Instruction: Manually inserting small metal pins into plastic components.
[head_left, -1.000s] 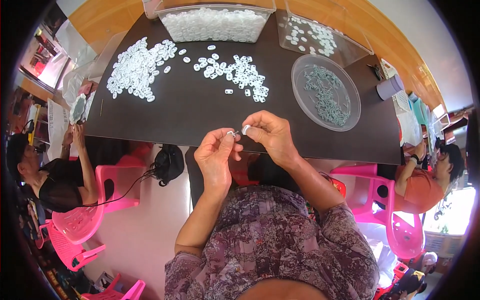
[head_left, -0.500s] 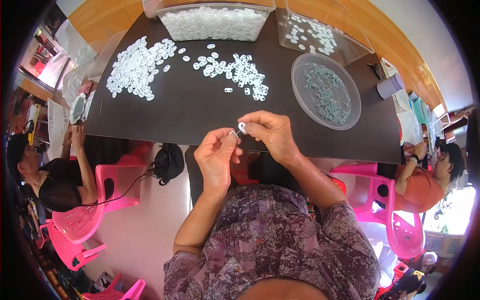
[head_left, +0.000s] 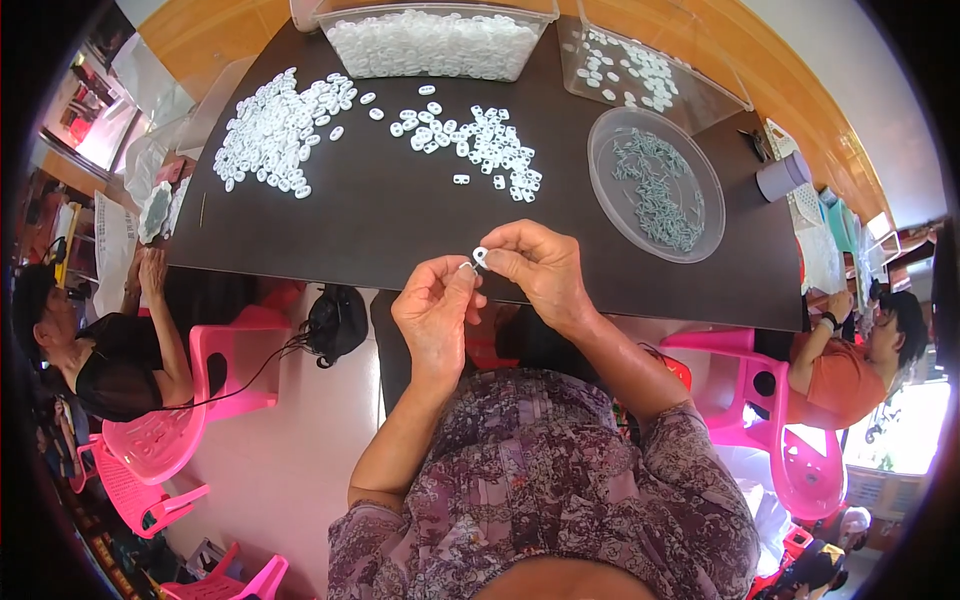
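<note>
Left hand (head_left: 432,310) and right hand (head_left: 535,270) raised together just over the near edge of the dark table (head_left: 400,215), both closed in fingertip pinches on one small white ring (head_left: 480,256) held between them, close and central, likely for a clear look at it. Behind, loose white pieces (head_left: 280,130) spread in heaps within easy reach, a clear tub (head_left: 430,40) full of more; to the right, a round clear dish (head_left: 655,185) of grey-green bits.
</note>
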